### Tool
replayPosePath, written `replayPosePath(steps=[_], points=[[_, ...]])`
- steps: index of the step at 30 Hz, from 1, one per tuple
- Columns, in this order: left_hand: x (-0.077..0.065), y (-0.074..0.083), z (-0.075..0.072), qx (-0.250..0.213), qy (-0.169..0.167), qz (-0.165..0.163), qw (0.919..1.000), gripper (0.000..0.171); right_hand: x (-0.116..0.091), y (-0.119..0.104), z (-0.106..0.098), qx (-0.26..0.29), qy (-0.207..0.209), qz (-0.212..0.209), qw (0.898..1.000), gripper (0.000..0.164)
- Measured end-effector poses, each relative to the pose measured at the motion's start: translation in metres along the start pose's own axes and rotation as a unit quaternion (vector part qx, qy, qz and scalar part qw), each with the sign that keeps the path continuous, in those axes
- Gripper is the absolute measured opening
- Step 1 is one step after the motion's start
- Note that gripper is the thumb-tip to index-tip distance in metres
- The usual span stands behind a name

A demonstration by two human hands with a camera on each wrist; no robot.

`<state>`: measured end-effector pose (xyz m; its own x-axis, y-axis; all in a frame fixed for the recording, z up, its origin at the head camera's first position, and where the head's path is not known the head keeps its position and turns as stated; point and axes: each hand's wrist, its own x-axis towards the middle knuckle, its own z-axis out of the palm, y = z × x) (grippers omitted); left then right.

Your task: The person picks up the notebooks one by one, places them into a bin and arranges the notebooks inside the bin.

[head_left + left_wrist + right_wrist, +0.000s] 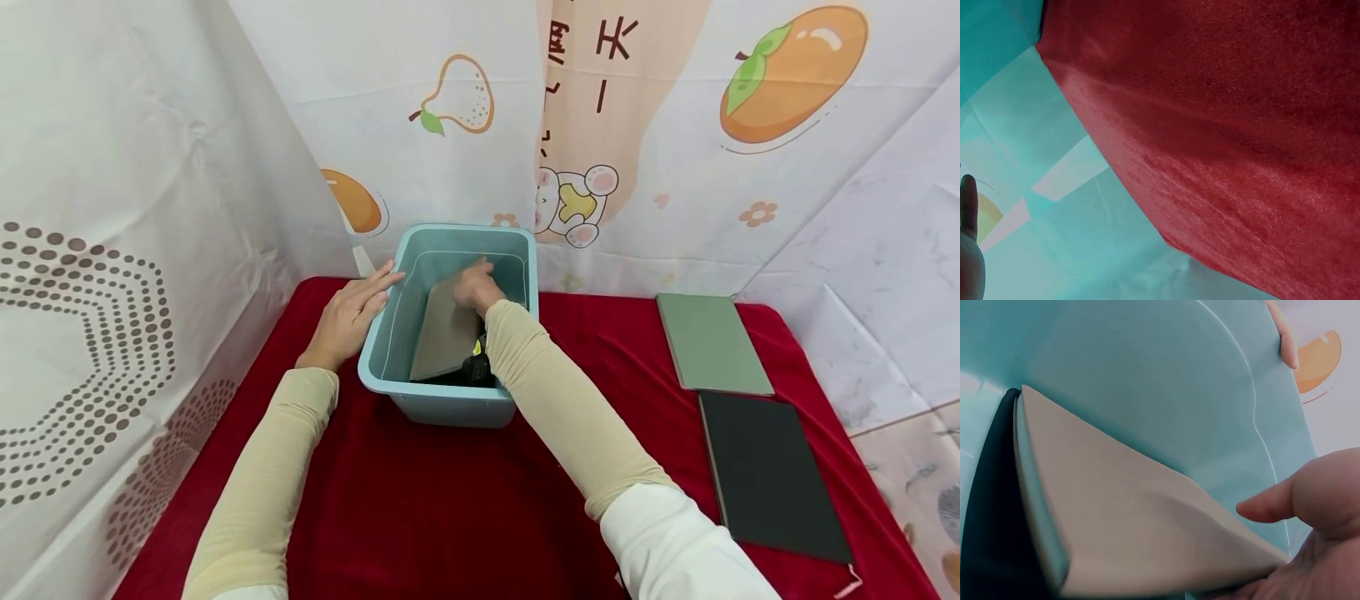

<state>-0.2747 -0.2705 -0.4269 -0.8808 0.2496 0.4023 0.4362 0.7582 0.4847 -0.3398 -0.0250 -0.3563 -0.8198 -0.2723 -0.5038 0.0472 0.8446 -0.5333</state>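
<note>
Mid-frame, the grey-brown notebook (441, 333) lies tilted inside the blue bin (453, 410). Right hand (477, 285): thumb apart, finger grip unclear — best guide edges gently, left hand (351, 315), fingers straightened, bracing the bin.

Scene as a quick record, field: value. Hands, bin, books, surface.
left hand: fingers on left rim of bin
right hand: inside bin, at brown book; thumb off the cover, grip unclear
in bin: brown book, dark item with yellow mark, partly hidden
right of bin: green book, black book on its near side
surface: red cloth
</note>
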Motion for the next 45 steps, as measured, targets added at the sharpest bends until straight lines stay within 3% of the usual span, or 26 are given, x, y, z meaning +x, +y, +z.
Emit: replayPosePath(steps=[7,12,17,22,24,29,32,35,40,45], points=[[0.002,0.002,-0.001,0.002,0.001,0.004,1.0,0.043,-0.003,0.003,-0.004,-0.044,-0.005,0.004,0.999,0.073],[0.001,0.0,0.0,0.001,-0.002,-0.004,1.0,0.043,-0.002,0.005,-0.003,-0.028,-0.009,0.003,1.0,0.071],[0.0,0.0,0.001,0.0,0.0,-0.004,1.0,0.043,-0.003,0.007,0.001,0.019,0.024,-0.019,0.999,0.057],[-0.001,0.002,0.001,-0.003,-0.002,-0.007,1.0,0.043,-0.007,0.007,0.005,0.054,0.047,-0.043,0.997,0.031],[-0.001,0.004,0.001,-0.004,-0.001,-0.006,1.0,0.043,-0.006,0.007,0.006,0.057,0.066,-0.05,0.995,0.025],[-0.001,0.004,0.0,-0.004,0.002,-0.006,1.0,0.043,0.0,0.003,0.01,0.065,0.148,-0.084,0.983,0.042],[0.001,0.002,0.001,-0.002,0.004,-0.002,1.0,0.043,-0.001,0.001,0.009,0.061,0.18,-0.099,0.977,0.044],[0.002,0.0,0.002,-0.002,0.004,-0.002,1.0,0.043,-0.005,0.001,0.007,0.042,0.173,-0.103,0.979,0.04],[-0.001,0.0,0.003,-0.002,0.002,-0.013,0.9999,0.043,-0.011,0.001,0.002,-0.001,0.116,-0.097,0.988,0.03],[-0.002,0.001,0.002,-0.003,0.004,-0.011,0.9999,0.043,-0.016,-0.002,-0.004,-0.043,0.102,-0.111,0.988,0.029]])
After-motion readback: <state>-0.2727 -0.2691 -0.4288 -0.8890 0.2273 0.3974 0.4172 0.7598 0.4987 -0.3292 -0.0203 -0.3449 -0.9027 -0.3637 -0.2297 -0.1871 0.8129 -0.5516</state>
